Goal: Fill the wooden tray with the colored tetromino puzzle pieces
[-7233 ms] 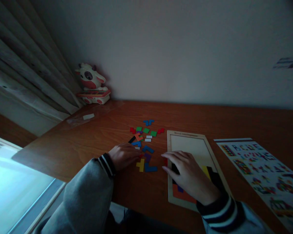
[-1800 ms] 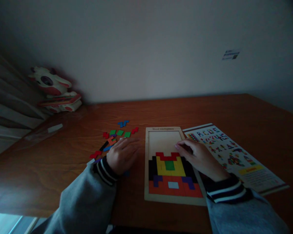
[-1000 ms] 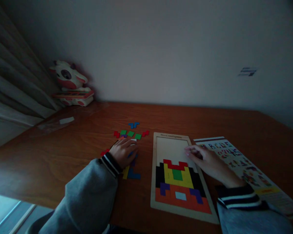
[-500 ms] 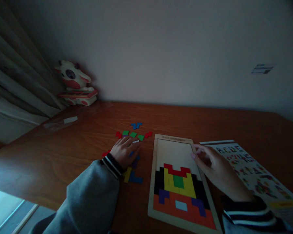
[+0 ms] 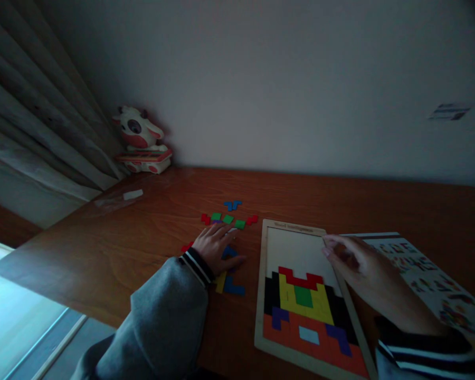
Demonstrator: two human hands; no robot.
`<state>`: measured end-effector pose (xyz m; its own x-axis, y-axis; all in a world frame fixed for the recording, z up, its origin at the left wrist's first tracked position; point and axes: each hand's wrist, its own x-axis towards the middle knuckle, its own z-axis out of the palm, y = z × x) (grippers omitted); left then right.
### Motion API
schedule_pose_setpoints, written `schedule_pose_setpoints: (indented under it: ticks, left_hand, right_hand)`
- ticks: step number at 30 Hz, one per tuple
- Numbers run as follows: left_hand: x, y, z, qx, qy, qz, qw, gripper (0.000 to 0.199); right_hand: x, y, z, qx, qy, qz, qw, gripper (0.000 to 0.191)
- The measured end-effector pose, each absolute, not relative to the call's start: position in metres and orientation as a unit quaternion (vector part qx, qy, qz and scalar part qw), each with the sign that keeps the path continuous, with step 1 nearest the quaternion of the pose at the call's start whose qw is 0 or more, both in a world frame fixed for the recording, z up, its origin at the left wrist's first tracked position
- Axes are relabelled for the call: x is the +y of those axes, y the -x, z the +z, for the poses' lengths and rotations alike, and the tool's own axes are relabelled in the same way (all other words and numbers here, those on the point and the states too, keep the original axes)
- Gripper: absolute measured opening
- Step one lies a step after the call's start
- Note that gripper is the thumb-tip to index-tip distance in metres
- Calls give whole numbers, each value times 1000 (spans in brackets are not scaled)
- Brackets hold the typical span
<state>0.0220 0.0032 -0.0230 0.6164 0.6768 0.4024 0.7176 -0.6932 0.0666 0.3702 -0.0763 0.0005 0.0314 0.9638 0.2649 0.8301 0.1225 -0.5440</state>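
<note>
My left hand (image 5: 217, 248) lies over loose puzzle pieces on the table, its fingers spread and the thumb pointing right. Near its thumb is a blue piece (image 5: 234, 286), with a yellow one (image 5: 220, 282) beside it. Beyond the fingertips lie green pieces (image 5: 228, 219), red pieces (image 5: 252, 219) and blue pieces (image 5: 233, 205). The wooden tray (image 5: 260, 295) has its lower part filled with coloured pieces; a red piece (image 5: 301, 279) tops them. At the tray's upper right edge, my right hand (image 5: 352, 258) has its thumb and index finger close together; anything between them is too small to tell.
A printed pattern sheet (image 5: 423, 272) lies right of the tray, partly under my right arm. At the back left stand a cow toy (image 5: 142, 140) and, nearer, a clear plastic wrapper (image 5: 114, 203). A curtain (image 5: 35, 116) hangs at the left.
The whole view has shifted, so the scene sits further right. My left thumb has spread out to the right over the pieces. My right hand stays at the tray's upper right edge.
</note>
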Motion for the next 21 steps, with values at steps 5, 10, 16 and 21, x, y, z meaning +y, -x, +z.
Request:
schedule_pose_setpoints:
  ticks: [5,10,16,21]
  left_hand:
    - [0,-20,-22,-421,884,-197,38,68]
    - [8,3,-11,-492,855,-160,37,78]
    - [16,38,7,-420,900,-112,-28,100]
    - [10,28,15,-336,922,-168,-94,42]
  right_hand:
    - [-73,-364,-7,-694,652,131,277,39]
    - [-74,-368,-8,-697,652,130,269,41]
    - [-75,-372,-8,-689,659,143,265,41]
    - [-78,-362,4,-700,646,150,264,40]
